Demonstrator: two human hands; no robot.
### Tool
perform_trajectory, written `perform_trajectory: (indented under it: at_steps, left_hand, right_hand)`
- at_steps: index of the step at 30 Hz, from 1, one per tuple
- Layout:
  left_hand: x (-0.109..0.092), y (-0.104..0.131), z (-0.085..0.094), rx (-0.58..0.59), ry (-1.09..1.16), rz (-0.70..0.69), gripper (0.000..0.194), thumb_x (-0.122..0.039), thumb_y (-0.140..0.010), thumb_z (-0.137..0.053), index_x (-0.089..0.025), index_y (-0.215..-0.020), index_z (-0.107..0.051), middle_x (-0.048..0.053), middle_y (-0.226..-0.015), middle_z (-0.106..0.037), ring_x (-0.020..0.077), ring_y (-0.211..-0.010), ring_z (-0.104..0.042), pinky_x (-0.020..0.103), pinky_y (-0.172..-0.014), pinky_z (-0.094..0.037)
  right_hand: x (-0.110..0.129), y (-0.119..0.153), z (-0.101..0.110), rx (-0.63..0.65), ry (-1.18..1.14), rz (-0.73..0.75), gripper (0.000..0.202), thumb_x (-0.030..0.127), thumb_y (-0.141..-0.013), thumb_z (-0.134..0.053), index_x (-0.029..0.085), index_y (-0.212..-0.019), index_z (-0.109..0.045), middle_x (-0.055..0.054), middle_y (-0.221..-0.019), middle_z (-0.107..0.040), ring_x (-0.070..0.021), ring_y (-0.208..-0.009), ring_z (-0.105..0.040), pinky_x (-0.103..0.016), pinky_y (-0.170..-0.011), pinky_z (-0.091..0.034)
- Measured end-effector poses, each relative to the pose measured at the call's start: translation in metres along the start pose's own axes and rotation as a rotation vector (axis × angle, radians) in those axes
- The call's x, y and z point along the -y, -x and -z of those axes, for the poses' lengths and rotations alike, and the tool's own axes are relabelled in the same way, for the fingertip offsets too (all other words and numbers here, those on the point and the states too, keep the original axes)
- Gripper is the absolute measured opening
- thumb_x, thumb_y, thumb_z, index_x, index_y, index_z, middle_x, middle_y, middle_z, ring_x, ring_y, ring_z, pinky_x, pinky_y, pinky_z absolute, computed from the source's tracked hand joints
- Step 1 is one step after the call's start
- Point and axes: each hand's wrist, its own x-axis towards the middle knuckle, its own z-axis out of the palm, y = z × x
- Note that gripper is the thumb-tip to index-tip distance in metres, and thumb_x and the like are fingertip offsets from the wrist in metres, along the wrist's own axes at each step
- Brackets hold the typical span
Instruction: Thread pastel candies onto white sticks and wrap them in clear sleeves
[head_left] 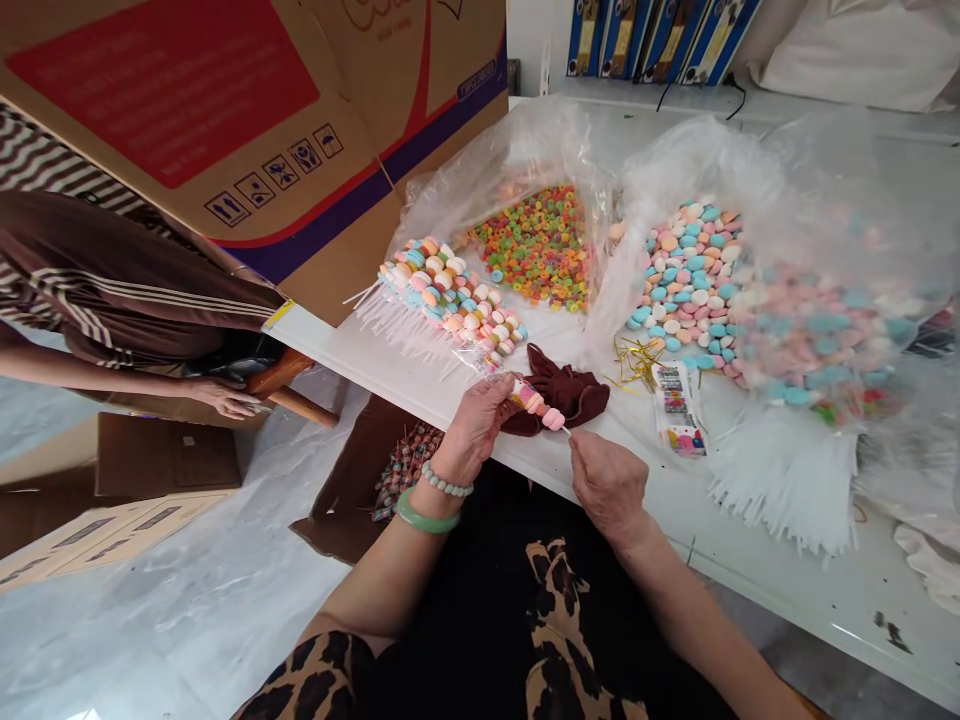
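Between my hands is a candy skewer (534, 400), pink and orange pieces threaded on a thin white stick, with a clear plastic sleeve over its upper part. My left hand (480, 415) is closed around the sleeve and skewer. Pinched in the fingers of my right hand (609, 482) is the bare lower end of the stick. Just beyond, a dark brown cloth (568, 385) lies crumpled on the white table (739, 500). A pile of finished candy skewers (450, 290) rests left of it, sticks pointing toward the table edge.
Behind are open clear bags of ring candies (536, 245) and pastel candies (694, 280). Gold twist ties (637, 362), printed packets (679, 410) and loose white sticks (787, 480) lie to the right. A large carton (300, 120) stands left; a box of wrapped skewers (405, 465) sits below. Another person's hand (221, 395) shows left.
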Motion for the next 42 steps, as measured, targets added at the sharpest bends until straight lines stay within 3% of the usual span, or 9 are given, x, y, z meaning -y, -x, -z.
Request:
perform_trajectory:
  at_steps: [3,6,11,19,22,27,30,35,42]
  left_hand:
    - [0.003,0.0,0.0,0.022,0.005,-0.003,0.034,-0.037,-0.069,-0.081,-0.01,-0.086,-0.07,0.005,-0.077,-0.071,0.016,-0.071,-0.068,0.029,-0.074,-0.056]
    - [0.001,-0.001,0.002,0.057,0.05,0.047,0.031,-0.036,-0.072,-0.08,-0.011,-0.088,-0.069,0.007,-0.082,-0.072,0.0195,-0.077,-0.07,0.032,-0.077,-0.056]
    - [-0.004,-0.002,0.007,0.128,0.087,0.059,0.037,-0.038,-0.07,-0.082,-0.012,-0.093,-0.07,0.009,-0.09,-0.073,0.0232,-0.082,-0.071,0.035,-0.078,-0.057]
    - [-0.003,0.002,0.0,0.131,-0.03,-0.023,0.038,-0.039,-0.068,-0.083,-0.011,-0.092,-0.072,0.006,-0.083,-0.073,0.0159,-0.075,-0.068,0.029,-0.078,-0.054]
    - [0.002,0.006,-0.007,0.151,-0.023,0.017,0.041,-0.041,-0.068,-0.083,-0.01,-0.092,-0.071,0.007,-0.078,-0.072,0.0181,-0.073,-0.069,0.033,-0.08,-0.054]
    - [0.012,0.008,-0.013,0.114,0.015,0.091,0.035,-0.04,-0.073,-0.079,-0.01,-0.087,-0.069,0.009,-0.085,-0.072,0.0183,-0.076,-0.069,0.033,-0.078,-0.055]
    - [0.013,0.003,-0.008,0.113,0.045,0.104,0.034,-0.043,-0.075,-0.077,-0.012,-0.081,-0.067,0.008,-0.081,-0.071,0.0196,-0.078,-0.069,0.036,-0.08,-0.056]
    - [0.003,-0.005,0.006,-0.013,0.036,0.015,0.031,-0.038,-0.071,-0.08,-0.012,-0.081,-0.066,0.005,-0.075,-0.071,0.0171,-0.069,-0.068,0.032,-0.072,-0.057]
    - [-0.003,0.004,0.002,0.021,-0.112,0.031,0.035,-0.042,-0.069,-0.081,-0.01,-0.075,-0.067,0.009,-0.072,-0.072,0.021,-0.07,-0.071,0.034,-0.075,-0.057]
  right_hand:
    - [0.003,0.0,0.0,0.041,-0.193,-0.127,0.021,0.027,-0.089,-0.05,0.02,-0.074,-0.062,-0.003,-0.057,-0.056,-0.0137,-0.054,-0.048,-0.028,-0.056,-0.033]
    - [0.007,-0.002,0.0,0.178,-0.595,-0.397,0.017,0.033,-0.085,-0.056,0.021,-0.077,-0.063,0.002,-0.054,-0.053,-0.0114,-0.05,-0.043,-0.025,-0.052,-0.033]
    - [0.005,-0.011,0.004,0.39,-1.343,-0.896,0.021,0.034,-0.069,-0.072,0.017,-0.075,-0.061,0.008,-0.043,-0.042,-0.0043,-0.037,-0.024,-0.019,-0.037,-0.015]
    - [-0.005,-0.018,0.01,0.599,-1.728,-1.099,0.019,0.022,-0.065,-0.076,0.015,-0.074,-0.061,0.012,-0.041,-0.036,0.0,-0.034,-0.015,-0.015,-0.035,-0.011]
    - [0.001,-0.016,0.003,0.529,-1.627,-1.076,0.021,0.024,-0.063,-0.077,0.016,-0.073,-0.061,0.011,-0.042,-0.037,-0.0014,-0.035,-0.017,-0.016,-0.035,-0.011]
    - [0.01,-0.009,-0.006,0.171,-1.122,-0.815,0.018,0.035,-0.075,-0.068,0.018,-0.075,-0.062,0.007,-0.048,-0.044,-0.0078,-0.044,-0.032,-0.021,-0.041,-0.021]
    - [0.009,-0.005,-0.005,0.148,-0.911,-0.656,0.016,0.035,-0.081,-0.061,0.02,-0.076,-0.063,0.006,-0.053,-0.046,-0.0104,-0.051,-0.04,-0.023,-0.048,-0.031]
    - [0.002,-0.002,-0.001,0.203,-0.711,-0.543,0.018,0.036,-0.086,-0.055,0.022,-0.079,-0.063,0.005,-0.054,-0.048,-0.0125,-0.052,-0.045,-0.025,-0.053,-0.035]
    - [0.003,0.0,-0.004,0.008,-0.139,-0.166,0.023,0.029,-0.092,-0.047,0.021,-0.082,-0.067,-0.003,-0.064,-0.064,-0.0145,-0.056,-0.053,-0.027,-0.059,-0.035]
